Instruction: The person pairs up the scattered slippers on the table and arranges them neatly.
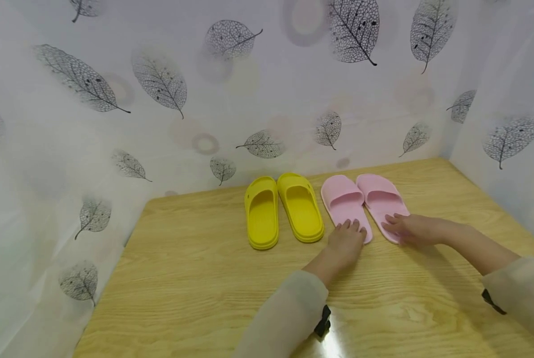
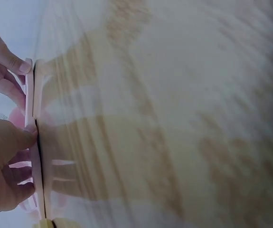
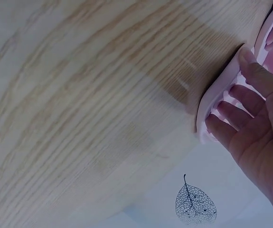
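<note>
Two pink slippers lie side by side on the wooden surface, toes toward the back. On the heel end of the left pink slipper [image 1: 345,205] is my left hand [image 1: 346,244], holding it with the thumb at the rim and the fingers on the footbed. My right hand [image 1: 421,229] holds the heel end of the right pink slipper [image 1: 381,201] in the same manner. In the right wrist view, the right thumb presses the heel edge of the slipper [image 3: 221,81] while the fingers spread over its footbed. Both heels sit low against the surface.
Left of the pink pair stand two yellow slippers [image 1: 263,219], [image 1: 300,211], toes also toward the back. The wood-grain tabletop [image 1: 182,278] runs up to a pale sheet [image 1: 267,89] printed with skeleton leaves, which hangs at the back and both sides.
</note>
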`<state>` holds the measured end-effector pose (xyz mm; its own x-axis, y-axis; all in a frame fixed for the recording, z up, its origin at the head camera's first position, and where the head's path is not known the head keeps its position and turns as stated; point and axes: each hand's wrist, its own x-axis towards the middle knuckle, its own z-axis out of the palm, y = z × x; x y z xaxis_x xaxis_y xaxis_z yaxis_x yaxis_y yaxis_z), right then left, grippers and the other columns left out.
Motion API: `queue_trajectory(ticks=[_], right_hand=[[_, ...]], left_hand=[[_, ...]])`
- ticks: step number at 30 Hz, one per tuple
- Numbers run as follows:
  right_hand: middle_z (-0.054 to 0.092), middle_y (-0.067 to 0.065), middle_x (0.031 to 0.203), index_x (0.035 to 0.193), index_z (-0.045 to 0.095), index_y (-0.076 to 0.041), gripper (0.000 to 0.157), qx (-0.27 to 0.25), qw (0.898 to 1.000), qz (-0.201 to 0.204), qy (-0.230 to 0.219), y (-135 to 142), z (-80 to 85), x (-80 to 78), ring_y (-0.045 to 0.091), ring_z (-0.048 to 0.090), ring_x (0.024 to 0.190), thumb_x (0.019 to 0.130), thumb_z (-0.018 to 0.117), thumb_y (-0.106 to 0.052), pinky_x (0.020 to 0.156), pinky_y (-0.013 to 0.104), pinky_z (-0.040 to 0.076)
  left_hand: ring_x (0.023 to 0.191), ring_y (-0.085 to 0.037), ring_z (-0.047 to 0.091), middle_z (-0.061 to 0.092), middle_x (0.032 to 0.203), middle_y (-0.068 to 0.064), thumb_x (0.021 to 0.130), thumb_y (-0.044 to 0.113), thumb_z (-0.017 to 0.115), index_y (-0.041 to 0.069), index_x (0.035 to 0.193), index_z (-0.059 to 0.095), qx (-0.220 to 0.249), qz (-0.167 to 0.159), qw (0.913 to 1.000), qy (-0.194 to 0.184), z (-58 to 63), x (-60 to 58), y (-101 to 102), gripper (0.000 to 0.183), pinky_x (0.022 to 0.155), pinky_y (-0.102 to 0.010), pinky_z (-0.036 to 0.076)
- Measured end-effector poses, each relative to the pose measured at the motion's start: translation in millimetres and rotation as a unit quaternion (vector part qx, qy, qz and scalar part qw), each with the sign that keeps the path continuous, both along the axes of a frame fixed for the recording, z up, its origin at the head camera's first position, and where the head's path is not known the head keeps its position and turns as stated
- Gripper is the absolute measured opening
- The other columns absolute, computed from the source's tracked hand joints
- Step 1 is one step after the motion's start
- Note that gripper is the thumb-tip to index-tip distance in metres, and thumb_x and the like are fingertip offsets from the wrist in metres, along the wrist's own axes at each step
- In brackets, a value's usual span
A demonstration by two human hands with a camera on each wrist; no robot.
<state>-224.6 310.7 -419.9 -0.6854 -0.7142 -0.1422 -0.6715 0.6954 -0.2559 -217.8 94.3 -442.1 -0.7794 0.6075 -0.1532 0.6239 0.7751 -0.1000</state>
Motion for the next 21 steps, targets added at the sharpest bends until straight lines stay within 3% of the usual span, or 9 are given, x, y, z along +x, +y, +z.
queue_trajectory(ticks=[7, 13, 21], right_hand=[[0.041, 0.047, 0.124, 0.119, 0.054, 0.017, 0.046, -0.011, 0.999, -0.027, -0.03, 0.4, 1.5, -4.1, 0.066, 0.035, 0.114, 0.077, 0.064, 0.002, 0.094, 0.069, 0.031], [0.041, 0.048, 0.123, 0.118, 0.054, 0.019, 0.043, -0.017, 0.999, -0.026, -0.023, -0.8, 3.6, -6.8, 0.067, 0.034, 0.114, 0.078, 0.062, 0.005, 0.094, 0.069, 0.031], [0.04, 0.049, 0.122, 0.117, 0.055, 0.019, 0.042, -0.02, 0.999, -0.026, -0.012, -2.8, -0.4, -14.1, 0.067, 0.034, 0.113, 0.078, 0.061, 0.007, 0.094, 0.069, 0.031]], left_hand=[[0.14, -0.014, 0.029, 0.03, 0.153, 0.004, 0.102, 0.021, 0.04, 0.028, 0.145, 0.037, -0.016, 0.005, 0.9999, 0.0, -3.1, -2.4, 1.4, 0.044, 0.114, -0.03, 0.025], [0.141, -0.014, 0.028, 0.029, 0.154, 0.004, 0.102, 0.018, 0.039, 0.027, 0.146, 0.036, -0.013, 0.009, 0.9999, -0.001, -2.6, -5.2, 1.2, 0.045, 0.114, -0.03, 0.024], [0.141, -0.014, 0.027, 0.028, 0.155, 0.003, 0.103, 0.019, 0.034, 0.028, 0.147, 0.034, -0.011, 0.011, 0.9995, 0.029, -9.2, -7.8, -3.0, 0.045, 0.115, -0.031, 0.023]])
